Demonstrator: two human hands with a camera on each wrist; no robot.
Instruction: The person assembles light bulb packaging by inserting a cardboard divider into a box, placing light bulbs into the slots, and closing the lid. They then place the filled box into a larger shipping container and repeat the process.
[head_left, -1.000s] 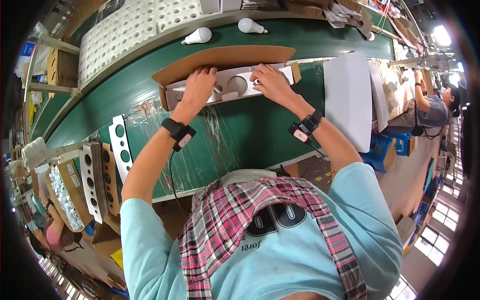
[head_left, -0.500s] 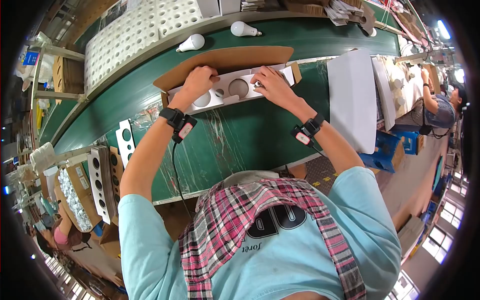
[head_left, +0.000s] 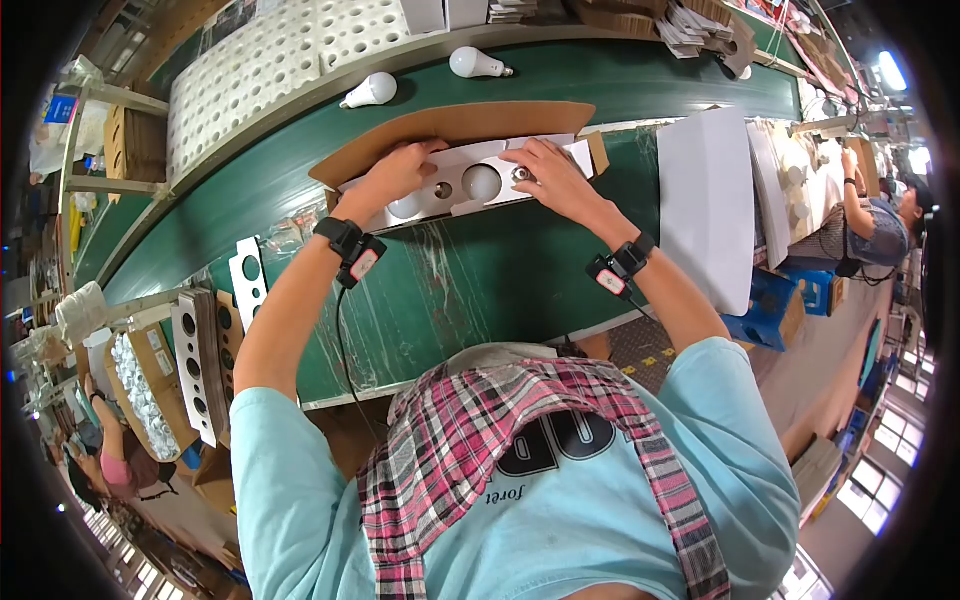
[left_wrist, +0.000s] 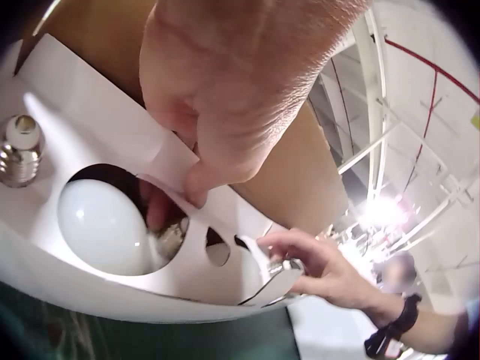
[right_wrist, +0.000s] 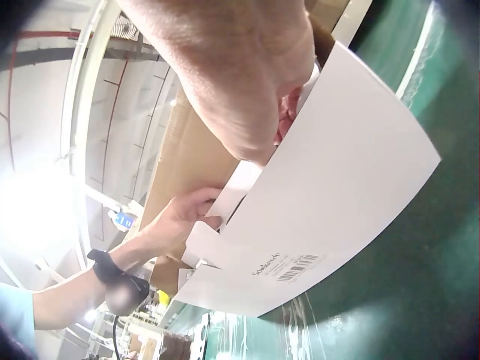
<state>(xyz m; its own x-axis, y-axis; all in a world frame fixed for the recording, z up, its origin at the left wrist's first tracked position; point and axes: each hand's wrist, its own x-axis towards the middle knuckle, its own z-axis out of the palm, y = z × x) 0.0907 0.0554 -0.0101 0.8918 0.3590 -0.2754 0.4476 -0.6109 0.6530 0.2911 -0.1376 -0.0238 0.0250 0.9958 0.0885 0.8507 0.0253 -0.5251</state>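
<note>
A long cardboard box (head_left: 455,117) lies open on the green work surface, with a white cut-out insert (head_left: 463,208) in it. Light bulbs (left_wrist: 105,225) show in the insert's large round holes, and a screw base (left_wrist: 20,154) stands up through a small hole. My left hand (head_left: 403,172) pinches the insert's far edge, its thumb on top and a finger showing through the hole beside a bulb's base. At the other end, my right hand (head_left: 558,182) has thumb and fingers round the screw base of an upturned bulb (left_wrist: 283,267), whose globe is hidden under the insert.
Two loose bulbs (head_left: 375,90) lie behind the box. White sheets (head_left: 705,210) are stacked to the right, and cut-out card inserts (head_left: 195,370) at the left. A perforated white tray (head_left: 250,95) stands at the back. A person (head_left: 880,220) works at far right.
My left hand has drawn back slightly from over the insert, uncovering the left large hole. A white globe now shows in the middle hole. My right hand stays at the same screw base.
</note>
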